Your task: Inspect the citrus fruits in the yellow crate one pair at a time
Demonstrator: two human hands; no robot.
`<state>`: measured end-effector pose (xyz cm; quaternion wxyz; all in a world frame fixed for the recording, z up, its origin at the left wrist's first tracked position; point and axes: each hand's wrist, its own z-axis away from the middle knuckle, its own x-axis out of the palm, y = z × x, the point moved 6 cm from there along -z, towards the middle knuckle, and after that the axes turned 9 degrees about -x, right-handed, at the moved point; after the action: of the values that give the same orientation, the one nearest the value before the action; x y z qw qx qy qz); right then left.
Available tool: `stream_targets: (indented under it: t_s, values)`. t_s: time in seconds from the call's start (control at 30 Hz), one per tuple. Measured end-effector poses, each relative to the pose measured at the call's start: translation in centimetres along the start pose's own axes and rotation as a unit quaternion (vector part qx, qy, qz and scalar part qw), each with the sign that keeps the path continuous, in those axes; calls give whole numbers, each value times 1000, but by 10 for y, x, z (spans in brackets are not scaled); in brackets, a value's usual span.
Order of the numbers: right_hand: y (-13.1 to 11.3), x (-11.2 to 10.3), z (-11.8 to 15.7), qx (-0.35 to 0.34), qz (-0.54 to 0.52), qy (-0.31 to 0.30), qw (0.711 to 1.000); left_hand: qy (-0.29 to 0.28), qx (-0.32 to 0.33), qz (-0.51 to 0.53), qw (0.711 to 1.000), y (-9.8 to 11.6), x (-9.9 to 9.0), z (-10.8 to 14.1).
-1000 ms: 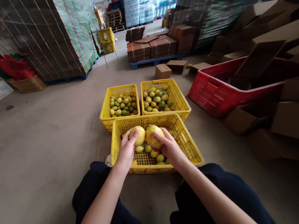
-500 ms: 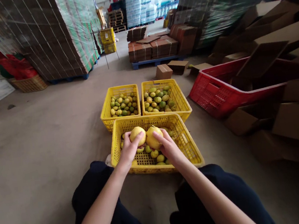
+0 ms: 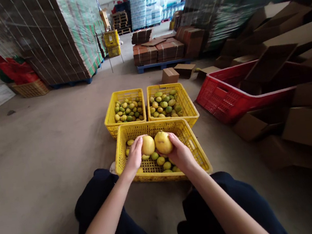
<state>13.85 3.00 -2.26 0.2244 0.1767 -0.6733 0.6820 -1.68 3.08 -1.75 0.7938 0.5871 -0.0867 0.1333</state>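
Observation:
Over the near yellow crate (image 3: pixel 195 152), my left hand (image 3: pixel 135 152) is closed round a smooth, round yellow fruit (image 3: pixel 148 145). My right hand (image 3: pixel 180 150) grips another yellow fruit (image 3: pixel 163 143), which has a stem stub on top and a brownish mark on its skin. The two fruits are side by side with a narrow gap between them. Both thumbs lie along the outer sides, while most other fingers are hidden behind the fruit. Below, several yellow-green fruits (image 3: pixel 160 161) rest on the crate's perforated bottom, partly covered by my hands.
Two more yellow crates, one at left (image 3: pixel 111 128) and one at right (image 3: pixel 192 108), stand just beyond, each holding many green and yellow fruits. A red crate (image 3: pixel 217 98) with cardboard (image 3: pixel 304 119) in and around it is at right. Wrapped pallet stacks (image 3: pixel 46 39) rise behind.
Both thumbs have slid from the fronts of the fruits to their outer sides. The fruits have turned and moved slightly right, and the right one's brownish mark shows now.

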Motion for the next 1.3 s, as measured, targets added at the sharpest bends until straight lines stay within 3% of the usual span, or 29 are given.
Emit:
stream_targets:
  t_s: [0.13,0.3,0.4,0.57,0.8,1.1,1.3]
  values:
    - [1,1,-1,39,-9,2,999,-75,-50,31,995,-2,14,2]
    - [-7,20,6,83,-70,-66,992,-136,-127,127,974,3,25,6]
    - [-9,23,7,73,-140,-44,986,-153,-134,225,953,8,30,7]
    - [-4,19,-2,52,-239,24,969,-95,-148,372,911,-5,34,-1]
    - [14,17,-20,24,-229,49,972,-18,-145,392,908,-18,31,-17]
    - [19,17,-21,44,-275,87,956,-36,-157,411,897,-9,23,-13]
    - [21,23,-17,65,-294,78,950,-34,-115,407,905,-5,20,-13]
